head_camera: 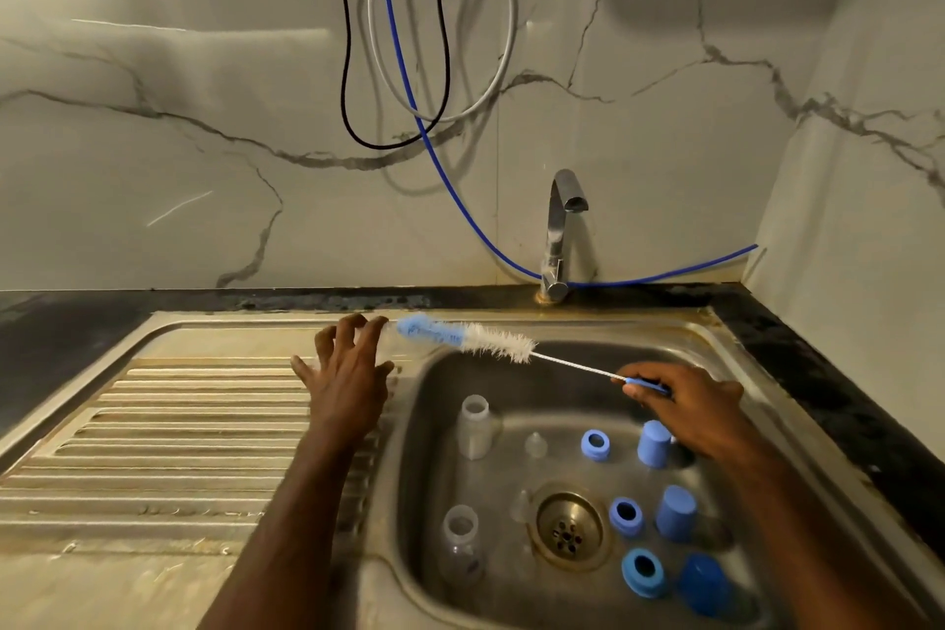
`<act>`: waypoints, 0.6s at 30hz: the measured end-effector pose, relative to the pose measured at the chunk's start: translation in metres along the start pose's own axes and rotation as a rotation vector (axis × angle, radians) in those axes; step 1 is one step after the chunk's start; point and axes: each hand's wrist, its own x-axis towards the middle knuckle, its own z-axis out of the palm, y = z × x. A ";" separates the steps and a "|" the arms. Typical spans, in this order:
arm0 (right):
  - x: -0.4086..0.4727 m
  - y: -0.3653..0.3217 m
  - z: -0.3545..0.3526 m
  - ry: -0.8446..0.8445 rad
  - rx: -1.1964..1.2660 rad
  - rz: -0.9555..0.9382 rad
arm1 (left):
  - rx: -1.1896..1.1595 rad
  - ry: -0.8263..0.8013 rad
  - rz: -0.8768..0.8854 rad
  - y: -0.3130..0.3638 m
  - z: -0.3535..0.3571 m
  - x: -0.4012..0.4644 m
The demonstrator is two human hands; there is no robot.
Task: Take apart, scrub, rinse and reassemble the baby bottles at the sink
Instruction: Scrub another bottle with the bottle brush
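The bottle brush is pinched at its thin handle end by the right hand and held over the sink; the left hand is spread, empty; light, whippy wire is judged better gripped nearer the bristles.

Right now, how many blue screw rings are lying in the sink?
3. One ring lies toward the back, one right of the drain, one nearest the front. None seems hidden.

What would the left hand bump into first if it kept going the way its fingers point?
Probably the blue sponge tip of the long bottle brush, just off the left hand fingertips. Depth is unclear; it might pass and reach the steel sink's back rim.
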 end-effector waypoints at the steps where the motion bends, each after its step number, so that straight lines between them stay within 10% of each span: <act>1: 0.001 0.002 0.000 -0.020 0.003 0.001 | -0.001 -0.006 -0.016 -0.001 0.000 0.001; 18: -0.007 -0.007 -0.012 0.081 -0.083 -0.077 | 0.000 -0.012 -0.056 -0.003 -0.001 -0.001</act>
